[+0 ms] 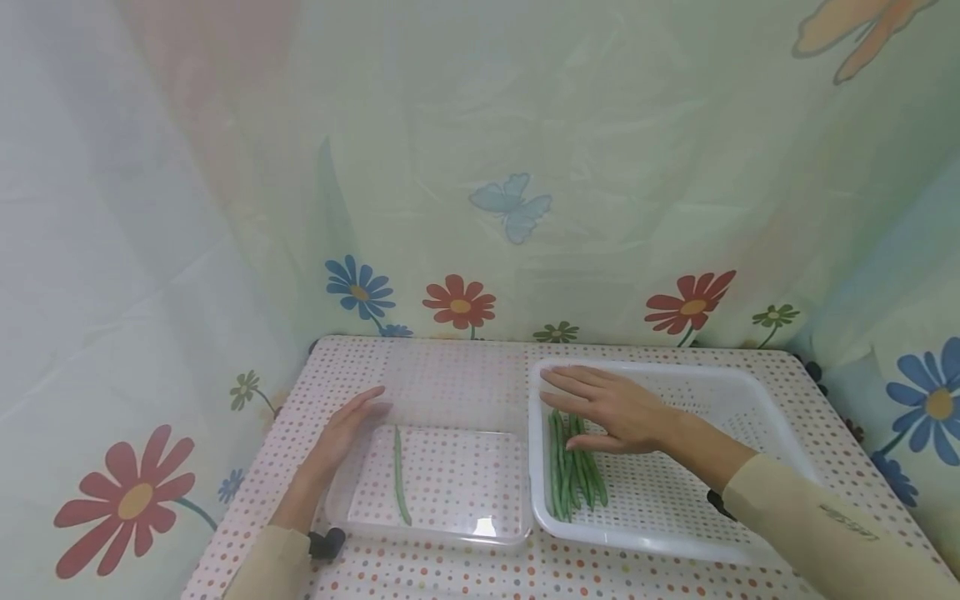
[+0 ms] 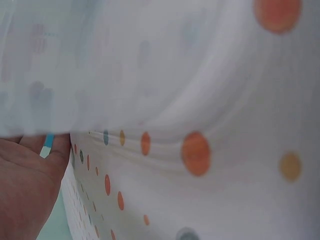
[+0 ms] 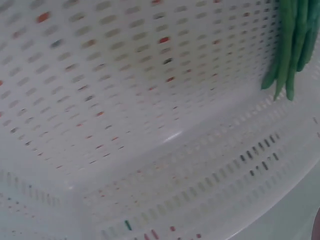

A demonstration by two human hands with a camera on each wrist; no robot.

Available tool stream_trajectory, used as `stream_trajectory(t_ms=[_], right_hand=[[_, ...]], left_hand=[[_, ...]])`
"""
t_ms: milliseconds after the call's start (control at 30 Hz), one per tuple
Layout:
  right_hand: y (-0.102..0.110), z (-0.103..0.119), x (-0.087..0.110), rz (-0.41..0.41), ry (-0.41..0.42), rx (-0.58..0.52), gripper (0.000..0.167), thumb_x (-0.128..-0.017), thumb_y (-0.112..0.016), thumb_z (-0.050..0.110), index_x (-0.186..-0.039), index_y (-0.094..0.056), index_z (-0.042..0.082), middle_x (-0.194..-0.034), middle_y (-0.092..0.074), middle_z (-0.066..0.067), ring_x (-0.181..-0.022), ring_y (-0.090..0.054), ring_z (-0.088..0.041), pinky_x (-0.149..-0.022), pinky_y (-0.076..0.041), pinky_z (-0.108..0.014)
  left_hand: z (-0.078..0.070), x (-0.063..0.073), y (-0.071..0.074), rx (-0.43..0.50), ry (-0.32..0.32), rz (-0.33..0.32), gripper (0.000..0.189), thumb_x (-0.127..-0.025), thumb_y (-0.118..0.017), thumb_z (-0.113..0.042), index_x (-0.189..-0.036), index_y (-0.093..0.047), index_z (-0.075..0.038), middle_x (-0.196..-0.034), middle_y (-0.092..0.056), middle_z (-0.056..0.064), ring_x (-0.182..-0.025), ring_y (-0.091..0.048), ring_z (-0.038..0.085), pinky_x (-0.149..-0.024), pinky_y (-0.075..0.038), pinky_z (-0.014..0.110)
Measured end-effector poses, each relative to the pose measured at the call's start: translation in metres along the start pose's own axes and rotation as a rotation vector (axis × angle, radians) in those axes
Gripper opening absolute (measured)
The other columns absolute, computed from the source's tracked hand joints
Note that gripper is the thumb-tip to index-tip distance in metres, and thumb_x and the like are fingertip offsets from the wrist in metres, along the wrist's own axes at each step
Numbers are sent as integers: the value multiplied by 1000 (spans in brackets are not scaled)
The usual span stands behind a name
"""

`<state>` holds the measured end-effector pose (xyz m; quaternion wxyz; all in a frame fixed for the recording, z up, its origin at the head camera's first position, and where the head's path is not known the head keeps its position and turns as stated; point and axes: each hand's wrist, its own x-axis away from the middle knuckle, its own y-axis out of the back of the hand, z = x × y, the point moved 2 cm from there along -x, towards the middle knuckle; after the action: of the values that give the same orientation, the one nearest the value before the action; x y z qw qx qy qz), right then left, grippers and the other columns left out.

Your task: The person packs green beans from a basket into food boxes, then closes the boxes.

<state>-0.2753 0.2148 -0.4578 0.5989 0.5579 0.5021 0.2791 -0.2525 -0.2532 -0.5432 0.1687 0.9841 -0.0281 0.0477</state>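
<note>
In the head view, a clear plastic container stands at the middle left with a single green bean lying lengthwise in it. My left hand rests along its left side, fingers extended. The left wrist view shows that hand partly hidden behind the container's cloudy wall. To the right is a white perforated basket, where several green beans lie side by side at its left end. My right hand hovers over the beans, its fingers stretched out and covering their far ends.
A translucent flat panel extends behind the container. The dotted tablecloth covers the table, and a curtain with flowers and butterflies hangs behind and at both sides. A dark clip sits by the left wrist.
</note>
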Motion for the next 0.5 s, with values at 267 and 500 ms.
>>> stream_trajectory(t_ms=[267, 500], right_hand=[[-4, -3, 18, 26, 16, -6, 76, -96, -67, 57, -158, -46, 17, -166, -41, -12, -149, -44, -34, -133, -5, -28], [-10, 2, 23, 81, 100, 19, 67, -95, -69, 56, -150, -57, 19, -158, -52, -9, -142, -54, -33, -114, -48, -50]], left_hand=[[-1, 0, 0, -2, 17, -11, 44, -111, -42, -47, -151, -52, -33, -164, -46, -1, -159, -28, 29, -130, -10, 61], [0, 0, -1, 7, 10, -8, 44, -111, -42, -48, -151, -53, -33, -164, -46, -1, -159, -28, 29, -130, -10, 61]])
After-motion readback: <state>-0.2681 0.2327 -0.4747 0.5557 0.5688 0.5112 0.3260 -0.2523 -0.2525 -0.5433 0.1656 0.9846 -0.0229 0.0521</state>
